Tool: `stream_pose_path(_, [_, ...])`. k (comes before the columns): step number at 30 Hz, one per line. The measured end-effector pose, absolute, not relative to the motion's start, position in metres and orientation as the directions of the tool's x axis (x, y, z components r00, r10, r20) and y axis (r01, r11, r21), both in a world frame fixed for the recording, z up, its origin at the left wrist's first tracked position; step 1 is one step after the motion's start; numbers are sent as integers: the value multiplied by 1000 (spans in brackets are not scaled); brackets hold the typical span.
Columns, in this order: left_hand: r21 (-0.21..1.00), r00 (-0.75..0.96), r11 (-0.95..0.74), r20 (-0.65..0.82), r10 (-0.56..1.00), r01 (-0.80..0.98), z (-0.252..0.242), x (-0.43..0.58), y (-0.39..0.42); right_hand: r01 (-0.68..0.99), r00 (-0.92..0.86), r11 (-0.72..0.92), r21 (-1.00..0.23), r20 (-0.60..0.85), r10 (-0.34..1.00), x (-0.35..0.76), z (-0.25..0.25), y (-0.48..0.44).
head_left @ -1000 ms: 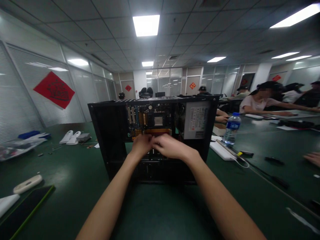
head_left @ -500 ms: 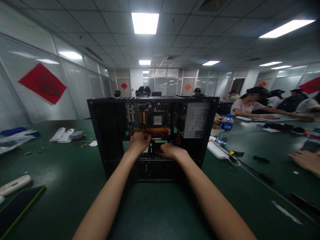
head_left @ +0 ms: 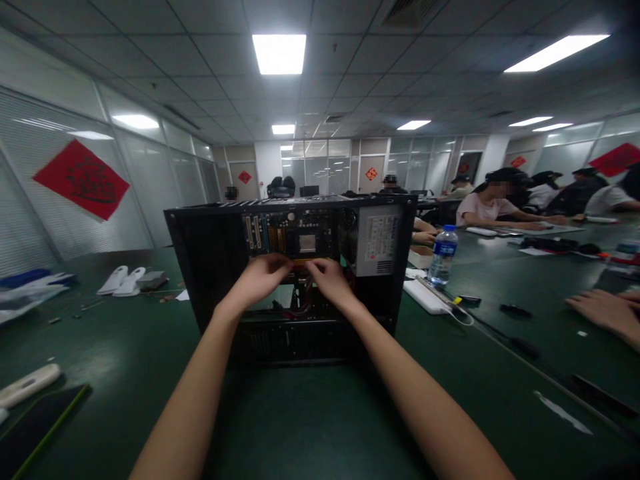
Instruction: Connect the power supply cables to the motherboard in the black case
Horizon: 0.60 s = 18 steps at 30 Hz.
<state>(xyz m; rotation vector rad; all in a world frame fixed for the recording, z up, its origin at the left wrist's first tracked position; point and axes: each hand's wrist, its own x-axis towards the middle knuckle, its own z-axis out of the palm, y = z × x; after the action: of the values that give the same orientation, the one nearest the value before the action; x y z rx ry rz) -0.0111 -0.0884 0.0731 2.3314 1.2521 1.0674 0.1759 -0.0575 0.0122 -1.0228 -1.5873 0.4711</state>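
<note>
A black computer case (head_left: pixel 295 363) stands upright on the green table, its side off and facing me. Inside are a motherboard (head_left: pixel 320 223) with a bare square chip and a grey power supply (head_left: pixel 377 240) at the upper right. My left hand (head_left: pixel 263 275) is at the board's lower edge, thumb and fingers pinched together; what is between them is hidden. Close beside it, my right hand (head_left: pixel 330 279) pinches dark reddish power cables (head_left: pixel 307 297), which hang below its fingertips and loop along the case's lower part. Yellow and red memory slots lie partly behind both hands.
At right stand a water bottle (head_left: pixel 443 257) and a white power strip (head_left: pixel 426 297) with cords. Another person's hand (head_left: pixel 605 313) rests on the table's right side. White plastic pieces (head_left: pixel 129 282) and a dark green-edged mat (head_left: pixel 43 427) lie left.
My right hand has risen and moved left from the case's lower part to the board's edge, bringing cables along. My left hand stays near the board's edge. The view has shifted slightly.
</note>
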Motion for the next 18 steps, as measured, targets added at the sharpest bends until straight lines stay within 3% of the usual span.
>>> stream_pose_path(5, [523, 530, -634, 356, 770, 570, 88, -14, -109, 104, 98, 551, -828, 560, 823, 181, 17, -55])
stream_pose_path(9, [406, 623, -637, 186, 760, 656, 96, -22, -126, -88, 80, 558, -825, 553, 829, 181, 20, -55])
stream_pose_path(12, [380, 651, -619, 53, 757, 688, 103, -24, -137, -145, 68, 570, -809, 566, 821, 180, 22, -57])
stream_pose_path(18, [313, 695, -671, 45, 717, 672, 102, -11, -145, -202, 66, 606, -769, 607, 792, 180, 23, -61])
